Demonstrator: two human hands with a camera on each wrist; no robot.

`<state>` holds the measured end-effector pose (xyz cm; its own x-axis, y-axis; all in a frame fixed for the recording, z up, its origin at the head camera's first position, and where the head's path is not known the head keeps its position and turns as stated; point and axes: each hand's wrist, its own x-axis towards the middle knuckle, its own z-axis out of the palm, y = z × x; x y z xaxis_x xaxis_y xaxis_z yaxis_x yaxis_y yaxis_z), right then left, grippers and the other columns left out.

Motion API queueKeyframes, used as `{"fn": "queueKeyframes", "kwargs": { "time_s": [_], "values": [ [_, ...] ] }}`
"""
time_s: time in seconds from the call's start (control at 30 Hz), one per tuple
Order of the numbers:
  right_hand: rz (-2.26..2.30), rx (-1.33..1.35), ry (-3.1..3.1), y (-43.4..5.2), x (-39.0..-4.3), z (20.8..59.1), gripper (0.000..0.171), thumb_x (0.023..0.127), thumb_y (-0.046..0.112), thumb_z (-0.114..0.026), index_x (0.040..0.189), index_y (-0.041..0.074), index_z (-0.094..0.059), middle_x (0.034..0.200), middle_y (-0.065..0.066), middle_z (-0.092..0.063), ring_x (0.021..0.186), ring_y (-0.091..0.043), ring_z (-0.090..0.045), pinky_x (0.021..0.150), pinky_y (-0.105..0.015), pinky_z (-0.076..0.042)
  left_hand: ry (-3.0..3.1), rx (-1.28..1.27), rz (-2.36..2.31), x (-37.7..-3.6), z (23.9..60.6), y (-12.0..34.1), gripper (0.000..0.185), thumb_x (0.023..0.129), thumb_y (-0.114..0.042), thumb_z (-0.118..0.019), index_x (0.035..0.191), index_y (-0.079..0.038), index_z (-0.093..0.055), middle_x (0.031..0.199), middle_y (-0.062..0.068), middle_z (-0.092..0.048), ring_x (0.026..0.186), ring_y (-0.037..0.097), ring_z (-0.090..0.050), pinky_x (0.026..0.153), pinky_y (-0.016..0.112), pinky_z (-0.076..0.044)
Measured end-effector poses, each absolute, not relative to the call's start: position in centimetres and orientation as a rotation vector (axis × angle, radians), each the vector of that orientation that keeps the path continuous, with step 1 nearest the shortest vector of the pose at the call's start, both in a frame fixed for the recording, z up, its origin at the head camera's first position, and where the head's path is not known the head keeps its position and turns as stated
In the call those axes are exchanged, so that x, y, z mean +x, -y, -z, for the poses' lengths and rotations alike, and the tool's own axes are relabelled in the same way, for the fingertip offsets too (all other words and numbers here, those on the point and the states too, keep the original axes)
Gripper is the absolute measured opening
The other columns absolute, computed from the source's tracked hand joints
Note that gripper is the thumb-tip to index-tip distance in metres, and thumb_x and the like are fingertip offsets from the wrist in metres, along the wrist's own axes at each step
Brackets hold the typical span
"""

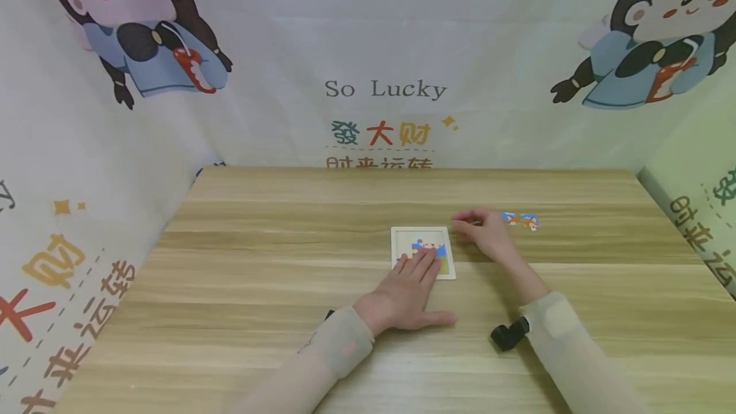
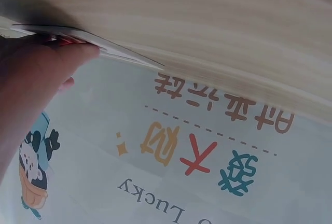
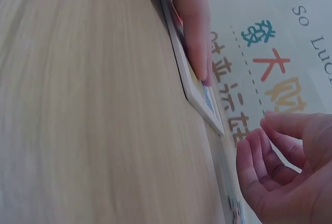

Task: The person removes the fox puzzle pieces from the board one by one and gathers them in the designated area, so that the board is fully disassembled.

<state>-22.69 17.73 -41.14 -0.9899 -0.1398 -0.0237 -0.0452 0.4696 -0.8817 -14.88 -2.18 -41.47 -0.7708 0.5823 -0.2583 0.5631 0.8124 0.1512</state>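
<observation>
We see the left hand [image 1: 409,286] lying flat with straight fingers on the puzzle tray [image 1: 423,252], holding nothing. The right hand [image 1: 485,230] rests just beside the tray, fingers curled loosely around nothing, near loose puzzle pieces [image 1: 520,219]. The tray is a thin white square on the smooth wooden table [image 1: 241,286]. Cartoon cloth walls [image 1: 379,50] stand around.
</observation>
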Motion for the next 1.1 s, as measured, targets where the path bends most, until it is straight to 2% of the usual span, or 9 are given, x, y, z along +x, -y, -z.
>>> {"fn": "queueKeyframes", "kwargs": {
  "time_s": [0.1,0.17,0.37,0.63,0.73,0.97,1.1],
  "values": [
    [1.567,-0.226,-2.601,-16.8,-22.9,41.4,0.032,0.098,0.015,-0.062,0.12,-0.008,-0.065,0.12,-0.028,-0.067,0.101,-0.031,-0.071,0.082,-0.03,-0.06,-2.707,0.888,-0.08,-14.8,41.6,2.2,0.097,0.093,-0.073,-0.043,0.16,-0.009,-0.017,0.17,0.007,-0.007,0.158,0.019,-0.006,0.128,0.042,-0.013],
    [1.552,-0.257,-2.595,-16.2,-22.9,41.5,0.032,0.099,0.016,-0.062,0.12,-0.007,-0.065,0.121,-0.026,-0.067,0.104,-0.033,-0.069,0.084,-0.03,-0.059,-2.71,0.902,-0.082,-14.7,41.7,2.2,0.096,0.094,-0.072,-0.042,0.16,-0.008,-0.017,0.17,0.007,-0.006,0.158,0.02,-0.006,0.128,0.042,-0.013],
    [1.497,-0.294,-2.61,-15.3,-23.1,42.1,0.028,0.098,0.016,-0.062,0.118,-0.004,-0.067,0.118,-0.023,-0.07,0.104,-0.03,-0.068,0.083,-0.026,-0.054,-2.692,0.932,-0.1,-14.6,42.1,2.2,0.095,0.095,-0.071,-0.04,0.16,-0.007,-0.014,0.17,0.006,-0.004,0.158,0.02,-0.002,0.128,0.045,-0.011],
    [1.328,-0.356,-2.6,-15.0,-23.0,42.7,0.03,0.098,0.019,-0.063,0.123,0.001,-0.068,0.121,-0.019,-0.07,0.109,-0.031,-0.066,0.095,-0.043,-0.053,-2.666,0.955,-0.104,-14.6,42.2,2.2,0.089,0.097,-0.069,-0.038,0.162,-0.014,-0.011,0.17,0.003,0.002,0.158,0.02,0.002,0.128,0.048,-0.008],
    [1.265,-0.386,-2.586,-14.8,-23.2,42.5,0.031,0.098,0.02,-0.064,0.124,0.005,-0.069,0.117,-0.016,-0.071,0.107,-0.028,-0.065,0.093,-0.041,-0.053,-2.667,0.969,-0.097,-14.6,42.3,2.3,0.089,0.097,-0.069,-0.037,0.162,-0.014,-0.009,0.17,0.001,0.001,0.158,0.017,0.001,0.127,0.052,-0.007],
    [1.193,-0.445,-2.602,-14.2,-23.5,42.2,0.029,0.094,0.018,-0.068,0.119,0.004,-0.072,0.106,-0.013,-0.07,0.096,-0.021,-0.06,0.08,-0.027,-0.048,-2.66,0.993,-0.106,-14.7,42.3,2.3,0.09,0.098,-0.069,-0.036,0.162,-0.014,-0.005,0.17,-0.001,0.004,0.157,0.014,0.002,0.126,0.055,-0.006],
    [1.154,-0.434,-2.622,-14.1,-23.3,42.0,0.025,0.094,0.018,-0.068,0.115,0.007,-0.074,0.107,-0.013,-0.068,0.097,-0.022,-0.058,0.081,-0.029,-0.047,-2.657,0.997,-0.088,-14.7,42.3,2.3,0.091,0.096,-0.071,-0.036,0.162,-0.015,-0.005,0.17,-0.001,0.003,0.157,0.014,0.002,0.126,0.056,-0.006]
  ]
}}
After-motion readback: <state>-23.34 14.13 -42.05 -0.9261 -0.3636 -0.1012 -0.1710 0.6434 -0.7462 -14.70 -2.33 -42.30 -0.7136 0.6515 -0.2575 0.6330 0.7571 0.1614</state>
